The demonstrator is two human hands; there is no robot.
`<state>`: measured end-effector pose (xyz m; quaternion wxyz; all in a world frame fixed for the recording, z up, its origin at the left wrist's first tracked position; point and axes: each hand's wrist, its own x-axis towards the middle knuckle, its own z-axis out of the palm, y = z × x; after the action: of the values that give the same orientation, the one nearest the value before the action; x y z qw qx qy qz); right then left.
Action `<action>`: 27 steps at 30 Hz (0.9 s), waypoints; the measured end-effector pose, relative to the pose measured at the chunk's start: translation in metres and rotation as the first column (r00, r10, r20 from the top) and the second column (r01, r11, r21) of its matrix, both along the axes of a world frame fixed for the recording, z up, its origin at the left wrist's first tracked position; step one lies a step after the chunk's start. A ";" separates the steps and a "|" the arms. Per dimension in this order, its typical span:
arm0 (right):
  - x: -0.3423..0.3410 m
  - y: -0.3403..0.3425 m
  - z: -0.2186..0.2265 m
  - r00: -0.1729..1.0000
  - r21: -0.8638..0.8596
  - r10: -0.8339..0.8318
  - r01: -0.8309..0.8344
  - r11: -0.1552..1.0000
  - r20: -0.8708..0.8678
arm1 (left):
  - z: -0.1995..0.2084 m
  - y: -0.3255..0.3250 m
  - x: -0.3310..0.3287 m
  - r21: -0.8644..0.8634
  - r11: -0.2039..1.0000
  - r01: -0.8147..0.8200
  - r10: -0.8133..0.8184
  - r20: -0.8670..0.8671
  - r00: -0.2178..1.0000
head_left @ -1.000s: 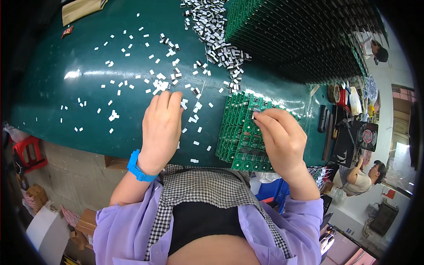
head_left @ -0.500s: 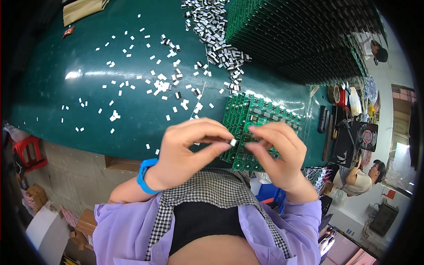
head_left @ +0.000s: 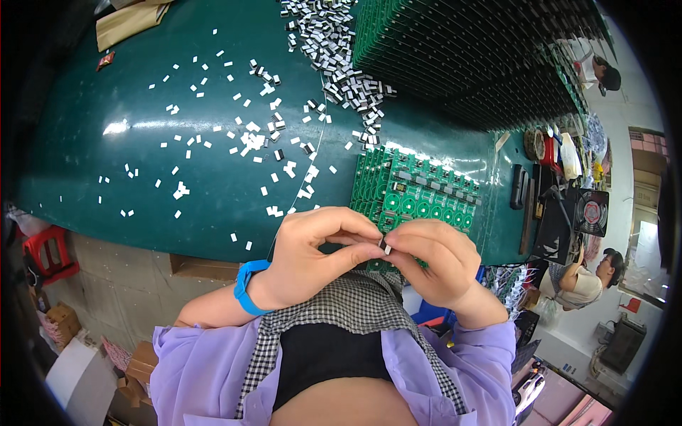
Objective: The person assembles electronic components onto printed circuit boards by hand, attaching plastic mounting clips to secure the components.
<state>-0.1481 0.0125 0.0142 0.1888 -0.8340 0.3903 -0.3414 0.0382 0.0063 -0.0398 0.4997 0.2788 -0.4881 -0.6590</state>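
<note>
Over the front edge of the green table (head_left: 85, 142), my two hands meet at a small black-and-white block (head_left: 384, 246). My left hand (head_left: 312, 245), with a blue wristband, pinches it between thumb and fingers. The fingertips of my right hand (head_left: 440, 255) close on the block's other side, partly covering it. Just beyond my hands lies a low stack of green circuit boards (head_left: 433, 193) with rows of round outlines. A heap of similar black-and-white blocks (head_left: 334, 53) lies farther off. Small flat white pieces (head_left: 250, 138) are scattered to the left.
A tall stack of circuit boards (head_left: 462, 64) rises at the far right. Brown paper (head_left: 131, 27) lies at the far left; a black elongated object (head_left: 519, 186) sits right. A red stool (head_left: 50, 250) stands left of the table. Another person (head_left: 577, 278) sits at right, near a fan (head_left: 591, 211).
My right hand has come left, and its fingertips now meet my left hand at the block. My left hand has shifted slightly nearer and to the right.
</note>
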 end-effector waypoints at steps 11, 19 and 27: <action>-0.004 0.001 0.002 0.986 0.245 -0.043 0.002 0.970 0.161 | 0.003 -0.003 -0.001 -0.380 0.922 -0.079 0.153 0.171 0.973; -0.002 0.001 0.005 0.979 0.413 -0.029 -0.059 0.909 0.204 | -0.001 0.000 -0.002 -0.516 0.856 -0.032 0.156 0.200 0.967; -0.005 0.002 0.003 0.987 0.301 -0.002 -0.048 0.952 0.161 | 0.000 -0.003 -0.001 -0.540 0.841 -0.026 0.171 0.219 0.961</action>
<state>-0.1529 0.0141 0.0177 0.3495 -0.7694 0.4120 -0.3407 0.0372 0.0034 -0.0400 0.5226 0.2380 -0.6972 -0.4291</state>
